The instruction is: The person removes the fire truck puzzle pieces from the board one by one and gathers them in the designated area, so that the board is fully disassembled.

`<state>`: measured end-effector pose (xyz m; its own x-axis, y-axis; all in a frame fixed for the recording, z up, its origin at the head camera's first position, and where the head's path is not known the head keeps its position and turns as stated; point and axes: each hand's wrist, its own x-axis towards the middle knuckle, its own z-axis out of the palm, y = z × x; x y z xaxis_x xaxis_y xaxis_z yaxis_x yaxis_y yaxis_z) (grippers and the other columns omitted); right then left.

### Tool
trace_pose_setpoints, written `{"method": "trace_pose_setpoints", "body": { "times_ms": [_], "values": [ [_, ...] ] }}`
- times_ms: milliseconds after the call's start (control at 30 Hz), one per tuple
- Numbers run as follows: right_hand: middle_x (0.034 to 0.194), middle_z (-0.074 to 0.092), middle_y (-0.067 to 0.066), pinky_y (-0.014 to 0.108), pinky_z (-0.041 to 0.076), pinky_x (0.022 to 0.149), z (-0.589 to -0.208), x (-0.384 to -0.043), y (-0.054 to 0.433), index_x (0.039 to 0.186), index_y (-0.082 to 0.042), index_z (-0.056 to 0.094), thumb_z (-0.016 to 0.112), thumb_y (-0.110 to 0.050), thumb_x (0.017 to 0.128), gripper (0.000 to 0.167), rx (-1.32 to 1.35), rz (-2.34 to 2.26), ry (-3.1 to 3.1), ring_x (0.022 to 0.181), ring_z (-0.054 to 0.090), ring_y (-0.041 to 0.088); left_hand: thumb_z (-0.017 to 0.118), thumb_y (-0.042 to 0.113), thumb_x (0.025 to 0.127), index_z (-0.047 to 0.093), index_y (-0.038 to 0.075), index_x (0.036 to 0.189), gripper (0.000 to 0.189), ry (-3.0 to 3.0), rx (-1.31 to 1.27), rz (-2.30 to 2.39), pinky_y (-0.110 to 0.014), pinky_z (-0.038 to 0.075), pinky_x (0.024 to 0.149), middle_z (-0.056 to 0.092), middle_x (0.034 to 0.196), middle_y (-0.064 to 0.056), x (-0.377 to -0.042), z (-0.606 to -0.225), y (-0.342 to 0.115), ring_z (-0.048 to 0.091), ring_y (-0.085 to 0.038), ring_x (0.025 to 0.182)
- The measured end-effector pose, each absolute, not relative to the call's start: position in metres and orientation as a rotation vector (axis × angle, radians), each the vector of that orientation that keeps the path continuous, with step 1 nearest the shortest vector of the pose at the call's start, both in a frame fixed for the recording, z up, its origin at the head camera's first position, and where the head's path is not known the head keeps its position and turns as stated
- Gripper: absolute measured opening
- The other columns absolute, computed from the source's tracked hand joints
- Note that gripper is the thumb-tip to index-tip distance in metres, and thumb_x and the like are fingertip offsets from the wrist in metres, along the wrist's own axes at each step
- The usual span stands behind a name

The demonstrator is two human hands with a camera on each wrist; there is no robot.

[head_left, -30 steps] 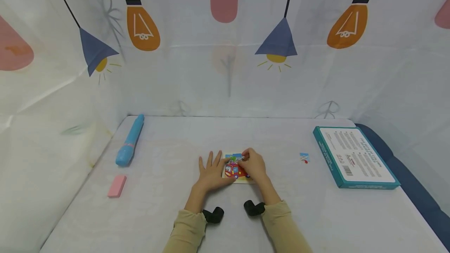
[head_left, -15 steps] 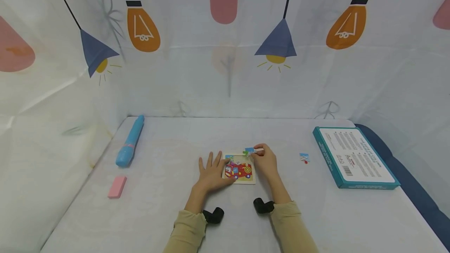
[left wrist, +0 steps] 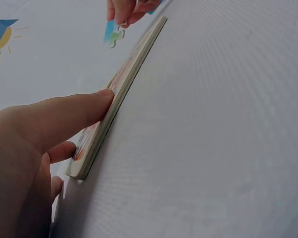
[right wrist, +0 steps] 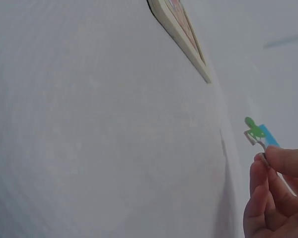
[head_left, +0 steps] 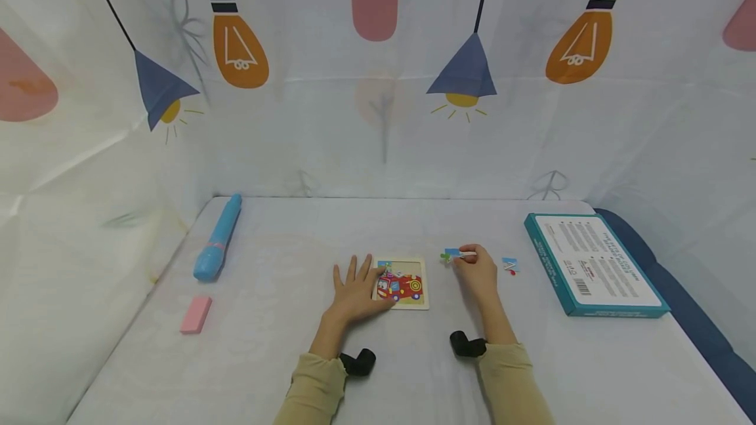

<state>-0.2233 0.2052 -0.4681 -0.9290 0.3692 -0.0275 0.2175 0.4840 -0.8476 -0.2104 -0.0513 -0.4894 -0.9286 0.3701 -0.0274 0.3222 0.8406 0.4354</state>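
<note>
A small wooden jigsaw puzzle (head_left: pixel 407 285) with a red fire-truck picture lies flat in its tray on the table; a bare strip shows along its top right. My left hand (head_left: pixel 354 290) rests with fingers spread over its left side. In the left wrist view the thumb presses on the tray's edge (left wrist: pixel 102 130). My right hand (head_left: pixel 477 274) is to the right of the puzzle and pinches a blue-and-green puzzle piece (right wrist: pixel 258 133) between thumb and fingertips, above the table. Another puzzle piece (head_left: pixel 510 265), blue with a red spot, lies just right of that hand.
A teal-and-white box (head_left: pixel 596 264) lies at the right edge of the table. To the left are a blue microphone-shaped object (head_left: pixel 218 241) and a pink block (head_left: pixel 196 314). A printed white curtain (head_left: pixel 331 130) hangs behind the table.
My right hand has lifted the blue-and-green puzzle piece off the puzzle and carried it right, towards the loose piece. The left hand stays where it was.
</note>
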Motion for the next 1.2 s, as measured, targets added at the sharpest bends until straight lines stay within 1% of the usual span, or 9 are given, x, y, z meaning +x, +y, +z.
{"method": "trace_pose_setpoints", "body": {
  "times_ms": [67,300,367,500,600,733,867,967,1200],
  "values": [
    [0.095,0.06,0.017,0.031,0.041,0.069,-0.468,-0.222,0.211,0.112,-0.003,0.056,0.061,-0.013,0.086,0.028,-0.538,1.437,-2.568,0.088,0.055,0.028,0.06,0.058,0.076,0.041,0.02,0.139,0.076,2.906,0.551,0.653,-0.064,-0.007,0.103,0.018,0.153,-0.011,-0.21,-0.49,-0.051,0.004,-0.038,0.14],
    [0.106,0.058,0.023,0.044,0.041,0.08,-0.469,-0.217,0.231,0.116,-0.003,0.053,0.058,-0.016,0.087,0.031,-0.617,1.429,-2.587,0.096,0.054,0.034,0.059,0.059,0.077,0.04,0.019,0.14,0.077,2.897,0.549,0.648,-0.063,-0.008,0.103,0.017,0.153,-0.011,-0.212,-0.492,-0.051,0.003,-0.038,0.14],
    [0.106,0.058,0.023,0.044,0.041,0.079,-0.47,-0.215,0.236,0.116,-0.003,0.053,0.057,-0.017,0.087,0.032,-0.637,1.416,-2.592,0.096,0.054,0.035,0.059,0.059,0.077,0.04,0.02,0.14,0.077,2.898,0.547,0.638,-0.063,-0.008,0.103,0.017,0.153,-0.011,-0.212,-0.492,-0.052,0.003,-0.038,0.14],
    [0.103,0.057,0.02,0.037,0.041,0.072,-0.472,-0.213,0.244,0.116,-0.003,0.053,0.057,-0.017,0.087,0.033,-0.661,1.364,-2.6,0.092,0.053,0.031,0.059,0.058,0.076,0.041,0.019,0.139,0.076,2.902,0.551,0.634,-0.064,-0.007,0.103,0.019,0.153,-0.011,-0.211,-0.492,-0.052,0.004,-0.039,0.14],
    [0.1,0.057,0.018,0.034,0.039,0.07,-0.472,-0.212,0.249,0.115,-0.003,0.053,0.057,-0.017,0.087,0.032,-0.67,1.324,-2.596,0.09,0.052,0.029,0.06,0.057,0.076,0.041,0.019,0.139,0.076,2.902,0.551,0.645,-0.064,-0.006,0.103,0.019,0.153,-0.012,-0.21,-0.491,-0.052,0.005,-0.039,0.14],
    [0.1,0.057,0.019,0.038,0.041,0.073,-0.474,-0.212,0.255,0.115,-0.002,0.053,0.057,-0.017,0.088,0.031,-0.696,1.307,-2.58,0.091,0.052,0.03,0.061,0.057,0.076,0.041,0.019,0.138,0.075,2.903,0.548,0.641,-0.064,-0.007,0.103,0.019,0.153,-0.012,-0.21,-0.49,-0.051,0.005,-0.039,0.14],
    [0.107,0.057,0.02,0.043,0.042,0.08,-0.475,-0.212,0.261,0.116,-0.002,0.051,0.056,-0.018,0.089,0.032,-0.751,1.315,-2.578,0.096,0.052,0.032,0.06,0.057,0.076,0.04,0.02,0.139,0.076,2.905,0.545,0.615,-0.064,-0.007,0.103,0.018,0.153,-0.011,-0.21,-0.49,-0.051,0.004,-0.037,0.14],
    [0.109,0.055,0.02,0.044,0.043,0.082,-0.476,-0.211,0.265,0.118,-0.002,0.05,0.055,-0.018,0.09,0.032,-0.791,1.327,-2.578,0.098,0.05,0.033,0.06,0.057,0.077,0.04,0.021,0.14,0.076,2.906,0.544,0.613,-0.063,-0.007,0.104,0.017,0.153,-0.01,-0.21,-0.49,-0.051,0.004,-0.037,0.14],
    [0.102,0.053,0.018,0.038,0.041,0.074,-0.474,-0.21,0.27,0.116,-0.001,0.051,0.055,-0.016,0.089,0.031,-0.798,1.31,-2.573,0.092,0.049,0.031,0.06,0.058,0.077,0.041,0.02,0.139,0.075,2.912,0.548,0.637,-0.064,-0.006,0.103,0.018,0.153,-0.011,-0.21,-0.489,-0.051,0.005,-0.038,0.14]
  ]
}}
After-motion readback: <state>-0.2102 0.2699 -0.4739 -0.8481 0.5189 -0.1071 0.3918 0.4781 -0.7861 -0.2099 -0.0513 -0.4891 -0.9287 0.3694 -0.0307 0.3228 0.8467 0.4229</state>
